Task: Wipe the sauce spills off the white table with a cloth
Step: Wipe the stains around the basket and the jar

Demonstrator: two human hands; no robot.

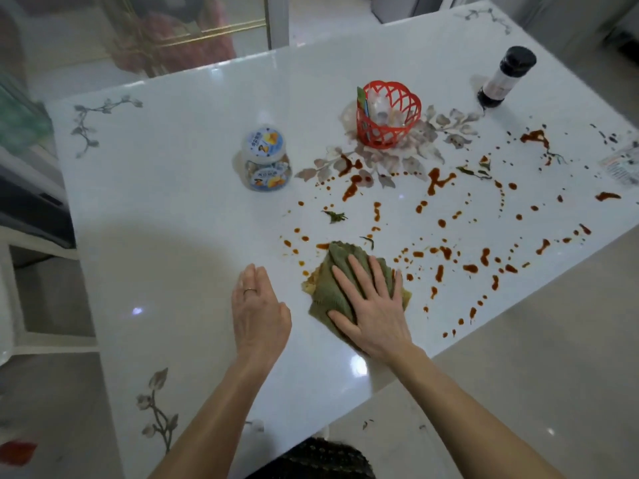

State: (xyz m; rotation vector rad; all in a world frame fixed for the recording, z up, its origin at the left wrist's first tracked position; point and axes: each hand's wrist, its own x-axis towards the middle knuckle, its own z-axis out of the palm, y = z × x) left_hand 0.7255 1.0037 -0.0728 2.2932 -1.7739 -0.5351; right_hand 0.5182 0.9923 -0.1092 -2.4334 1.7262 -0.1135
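Right hand (371,305) flat, fingers spread, pressing crumpled olive-green cloth (332,278) on glossy white floral-print table (155,209) near its six o'clock edge; left hand (257,311) relaxed, holding nothing, beside it at nine o'clock. Barely begun: red-brown sauce spills (439,181) cover twelve through three o'clock. Red plastic basket (387,114) at twelve.

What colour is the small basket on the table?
Red, an open lattice basket; the head view shows it.

A green ribbed cloth (340,250) is seen bunched on the glossy white table (166,202), just below the centre of the frame, its left edge stained orange. Red-brown sauce spills (437,179) are scattered over centre and right — drops and streaks.
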